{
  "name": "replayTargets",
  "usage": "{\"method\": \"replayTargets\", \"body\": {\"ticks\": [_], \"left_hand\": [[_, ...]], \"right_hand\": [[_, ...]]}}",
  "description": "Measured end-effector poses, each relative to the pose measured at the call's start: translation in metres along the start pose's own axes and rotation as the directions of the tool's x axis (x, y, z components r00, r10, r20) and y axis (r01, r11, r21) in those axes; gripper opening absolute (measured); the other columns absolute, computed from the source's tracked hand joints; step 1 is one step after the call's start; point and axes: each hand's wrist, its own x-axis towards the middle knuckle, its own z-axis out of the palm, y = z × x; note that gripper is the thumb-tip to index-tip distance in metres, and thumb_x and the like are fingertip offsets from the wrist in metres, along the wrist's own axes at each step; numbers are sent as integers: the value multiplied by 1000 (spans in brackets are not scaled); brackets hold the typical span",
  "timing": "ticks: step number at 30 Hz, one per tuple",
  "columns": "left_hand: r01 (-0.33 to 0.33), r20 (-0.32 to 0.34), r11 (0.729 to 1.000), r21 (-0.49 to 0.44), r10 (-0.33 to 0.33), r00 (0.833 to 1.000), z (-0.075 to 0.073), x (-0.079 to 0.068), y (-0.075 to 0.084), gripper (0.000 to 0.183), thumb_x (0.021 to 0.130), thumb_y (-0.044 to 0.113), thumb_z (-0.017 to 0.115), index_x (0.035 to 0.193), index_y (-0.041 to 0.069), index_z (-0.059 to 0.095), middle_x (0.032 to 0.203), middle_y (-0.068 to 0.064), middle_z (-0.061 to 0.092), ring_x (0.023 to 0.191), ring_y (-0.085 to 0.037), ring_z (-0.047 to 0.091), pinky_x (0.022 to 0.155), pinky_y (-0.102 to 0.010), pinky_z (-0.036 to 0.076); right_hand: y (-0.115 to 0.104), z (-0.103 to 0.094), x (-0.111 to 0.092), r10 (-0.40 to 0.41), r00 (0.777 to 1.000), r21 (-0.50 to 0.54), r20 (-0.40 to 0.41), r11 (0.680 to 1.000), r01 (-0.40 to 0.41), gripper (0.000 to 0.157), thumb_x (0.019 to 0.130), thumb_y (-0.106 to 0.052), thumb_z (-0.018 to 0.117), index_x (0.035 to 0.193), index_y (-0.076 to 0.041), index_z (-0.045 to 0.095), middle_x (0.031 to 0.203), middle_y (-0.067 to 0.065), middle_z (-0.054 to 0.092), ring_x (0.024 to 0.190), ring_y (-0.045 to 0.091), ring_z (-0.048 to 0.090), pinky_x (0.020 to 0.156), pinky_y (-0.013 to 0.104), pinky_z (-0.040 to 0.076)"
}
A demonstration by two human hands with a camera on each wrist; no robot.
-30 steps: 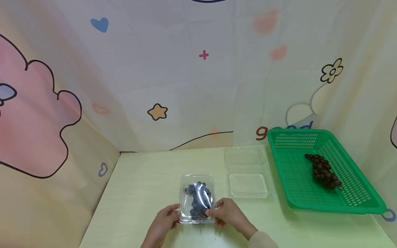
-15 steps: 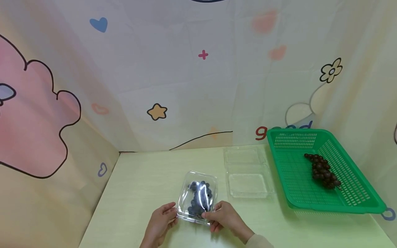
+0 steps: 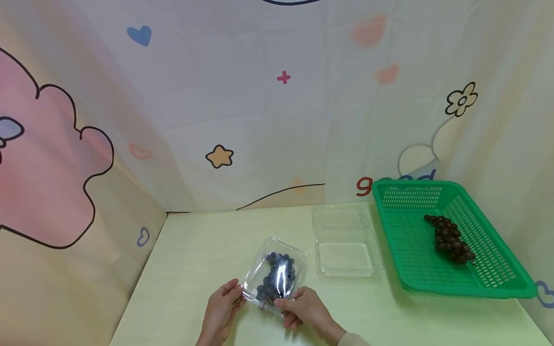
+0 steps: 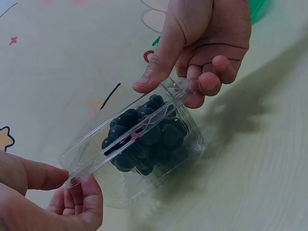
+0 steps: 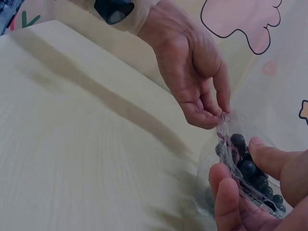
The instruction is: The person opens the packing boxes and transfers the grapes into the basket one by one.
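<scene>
Clear clamshell box (image 3: 274, 276) of dark blueberries (image 3: 275, 278) sits at the near middle of the bench (image 3: 195, 259), held between both hands. Since a second ago it has turned from square-on to skewed, its far end swung toward the right, and it looks tipped up off the bench at the near edge; I judge I am working at the lid seam rather than moving the box anywhere. My left hand (image 3: 222, 310) pinches the near-left corner rim, thumb over the top and fingers curled beneath, plain in the left wrist view (image 4: 57, 192). My right hand (image 3: 303, 310) grasps the near-right corner, thumb pressed on the lid edge and fingers tucked under (image 4: 202, 43). Lid still looks down on the tray; whether the catch has popped I cannot tell. Berries (image 5: 248, 168) are heaped inside, none spilled. Just right and farther off lies a second clear clamshell (image 3: 346, 242), opened flat, both halves holding nothing. Right of that, a green slotted basket (image 3: 402, 230) at the right edge of the bench, with one bunch of dark grapes (image 3: 450, 238) lying in it. Patterned cloth backdrop (image 3: 259, 105) behind everything.
</scene>
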Motion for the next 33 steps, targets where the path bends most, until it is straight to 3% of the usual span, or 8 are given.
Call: {"method": "replayTargets", "body": {"ticks": [4, 11, 18, 24, 28, 33], "left_hand": [[25, -29, 999, -32, -26, 999, 1, -1, 0, 46, 103, -1, 58, 140, -19, 38, 110, -15, 58, 91, -16, 61, 80, -24, 57], [12, 2, 998, -64, -12, 1000, 3, -3, -4, 42, 102, -3, 58, 135, -21, 39, 112, -16, 58, 93, -15, 63, 85, -25, 57], [14, 12, 1000, -26, -14, 1000, 5, -3, -13, 49, 99, -3, 61, 137, -20, 35, 108, -14, 60, 86, -13, 63, 80, -23, 57], [24, 10, 997, -71, -24, 1000, 13, -5, -24, 52, 96, -6, 60, 135, -18, 28, 106, -14, 56, 85, -12, 62, 78, -23, 57], [51, -10, 997, -64, -52, 999, 17, -7, -28, 47, 95, -5, 61, 129, -15, 30, 101, -14, 55, 82, -13, 61, 74, -24, 57], [103, 22, 995, 19, -103, 994, 20, -12, -29, 33, 97, 1, 60, 120, -11, 40, 91, -8, 60, 78, -13, 61, 69, -24, 55]], "right_hand": [[0, 7, -2, -10, 1000, 16, 11, 1000, 10, 36, 91, -23, 81, 90, 0, 54, 69, 13, 71, 51, 14, 68, 44, 24, 53], [-2, 14, -4, -8, 999, 62, 35, 998, 6, 33, 96, -25, 75, 87, 4, 62, 75, 23, 73, 53, 13, 69, 45, 23, 52], [-2, 21, -5, 13, 1000, 151, 27, 988, -17, 36, 98, -24, 72, 96, 3, 47, 84, 21, 75, 54, 12, 69, 43, 20, 49], [-4, 24, -6, 41, 999, 124, 4, 991, -41, 39, 98, -28, 73, 97, 1, 48, 84, 16, 76, 55, 12, 70, 44, 18, 45], [-4, 27, -6, 67, 998, 98, 9, 993, -67, 37, 100, -31, 70, 94, 2, 55, 85, 14, 77, 56, 11, 70, 45, 18, 41], [-4, 29, -6, 99, 995, 57, 27, 993, -101, 40, 100, -35, 69, 86, 2, 70, 85, 17, 77, 59, 12, 72, 45, 17, 40]]}}
